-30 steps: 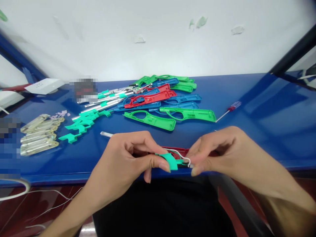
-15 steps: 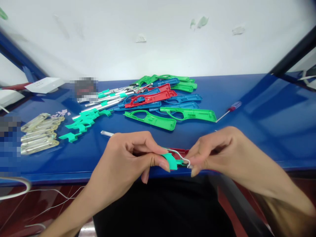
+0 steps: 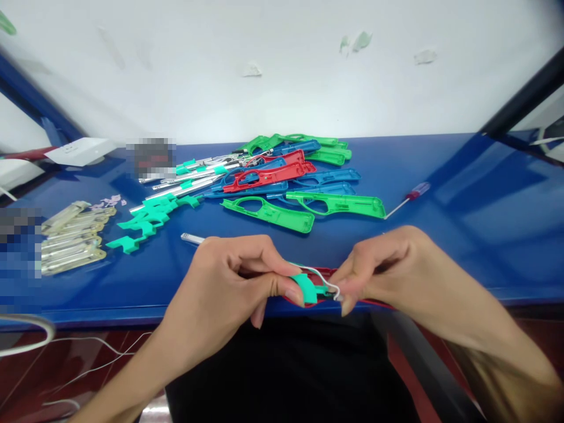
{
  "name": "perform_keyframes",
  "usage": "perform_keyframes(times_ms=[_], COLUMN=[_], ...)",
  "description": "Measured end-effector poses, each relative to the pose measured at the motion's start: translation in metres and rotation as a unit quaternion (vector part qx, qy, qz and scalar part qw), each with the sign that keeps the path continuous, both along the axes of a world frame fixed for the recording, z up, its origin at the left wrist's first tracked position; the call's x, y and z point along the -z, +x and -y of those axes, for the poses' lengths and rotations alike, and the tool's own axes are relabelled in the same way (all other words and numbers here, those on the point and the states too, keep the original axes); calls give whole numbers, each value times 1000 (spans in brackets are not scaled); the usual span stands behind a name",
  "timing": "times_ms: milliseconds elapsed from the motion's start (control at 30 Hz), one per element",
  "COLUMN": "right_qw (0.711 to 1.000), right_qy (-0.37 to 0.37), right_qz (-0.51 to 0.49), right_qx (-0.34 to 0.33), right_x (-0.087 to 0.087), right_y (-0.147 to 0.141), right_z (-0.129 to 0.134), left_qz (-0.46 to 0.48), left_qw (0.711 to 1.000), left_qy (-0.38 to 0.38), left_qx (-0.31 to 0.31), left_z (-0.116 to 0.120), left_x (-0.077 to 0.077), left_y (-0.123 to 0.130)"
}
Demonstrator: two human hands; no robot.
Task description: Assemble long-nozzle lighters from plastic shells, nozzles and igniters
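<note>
While the left hand (image 3: 233,276) pinches a teal piece (image 3: 306,288) between thumb and fingers at the lower centre, the right hand (image 3: 379,264) is closed in a pinch beside it, right at the curled end of a white wire (image 3: 324,278) — exactly what those fingertips grip is partly hidden. Red shell (image 3: 326,272) showing behind and below the fingers, at the near edge of the glossy blue table (image 3: 440,252).

And what a spread on that surface! Green, blue and red shells (image 3: 268,174) overlap across the middle, two green ones nearest the hands. To their left, metal tubes (image 3: 187,189) with teal parts on them, then a row of loose teal clips (image 3: 145,226); yellowish clear parts (image 3: 73,241) stack at the left, small lilac bits (image 3: 110,201) just behind. Over on the right lies a screwdriver (image 3: 416,191), its shaft pointing down-left to a green shell's end.

Out into the room — a pale wall (image 3: 198,70) fills the top, marked by whitish and green patches, a blue post (image 3: 39,100) upper left, a black bar (image 3: 524,88) upper right. White box (image 3: 81,151) on the table's left side; reddish floor (image 3: 101,376) and a white cord (image 3: 99,339) lower left.
</note>
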State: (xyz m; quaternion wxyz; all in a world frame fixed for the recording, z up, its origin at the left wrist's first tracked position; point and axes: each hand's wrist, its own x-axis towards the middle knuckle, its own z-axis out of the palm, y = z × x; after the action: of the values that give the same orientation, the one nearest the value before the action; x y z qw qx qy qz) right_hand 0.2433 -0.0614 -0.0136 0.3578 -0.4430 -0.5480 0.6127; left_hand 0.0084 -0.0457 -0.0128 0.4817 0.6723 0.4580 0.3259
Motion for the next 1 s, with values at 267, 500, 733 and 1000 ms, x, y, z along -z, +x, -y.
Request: perform_keyframes(times_ms=[267, 500, 733, 1000], right_qw=[998, 988, 956, 939], right_qy=[51, 113, 201, 222], right_qz=[42, 95, 191, 244], right_qx=[23, 52, 99, 95], right_x=[3, 2, 5, 12], right_y=[4, 6, 7, 8], right_z=[-3, 6, 12, 14], left_qz=[13, 35, -12, -120], left_qw=[999, 999, 999, 964], left_qy=[-40, -24, 36, 235], left_qx=[-13, 0, 9, 20], left_z=[1, -1, 1, 0], left_x=[-3, 3, 8, 15], left_y=[3, 0, 1, -3])
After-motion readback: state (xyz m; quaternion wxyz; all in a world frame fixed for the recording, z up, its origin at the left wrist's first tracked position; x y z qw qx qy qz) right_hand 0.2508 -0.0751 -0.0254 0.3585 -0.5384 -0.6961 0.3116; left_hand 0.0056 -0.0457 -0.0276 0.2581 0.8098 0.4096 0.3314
